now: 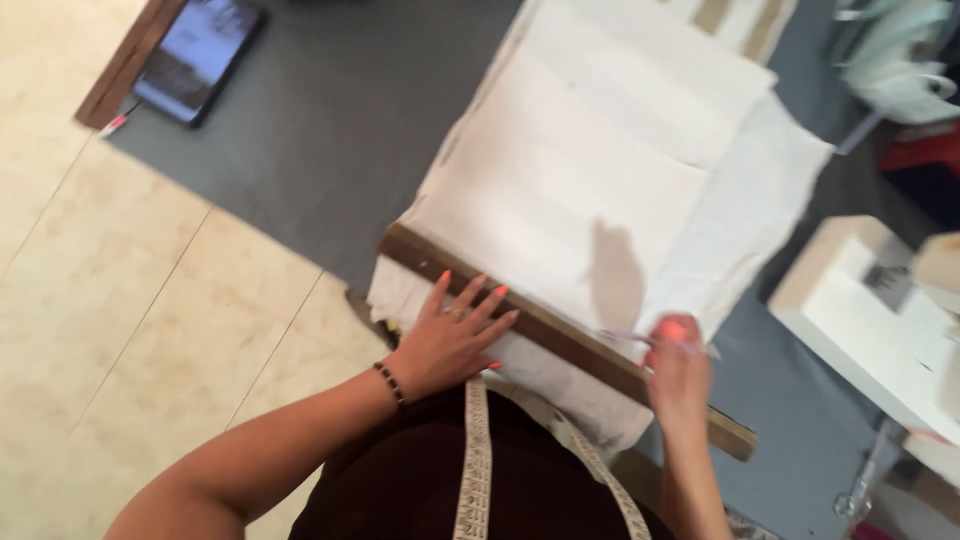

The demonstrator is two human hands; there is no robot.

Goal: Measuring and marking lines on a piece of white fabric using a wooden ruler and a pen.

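The left hand was laid flat, fingers spread, on a long dark wooden ruler and on the cloth just near of it; nothing was gripped, the ruler was only pressed down. The right hand was closed around a thin marking tool, seemingly a piece of chalk or a pencil, though it was blurred; its tip was held against the far edge of the ruler, toward the ruler's right end.

The ruler was set slantwise across the near edge of a stack of pale cream fabric, from the left and farther end down to the right and nearer end, where it jutted past the cloth. The fabric was spread over a grey table, with its near edge hanging off the table side. A measuring tape was draped around the person's neck. A tablet was seen at the far left corner of the table, and a white sewing machine at the right.

Several slips could be judged likely. The ruler was held at one place only, left of its middle, so its free right end could be swung aside by pressure from the marking tool, and the line bent. The layered cloth could be dragged or rucked under the tip. The overhanging near edge could be pulled down by its own weight, and the stack shifted beneath the ruler.
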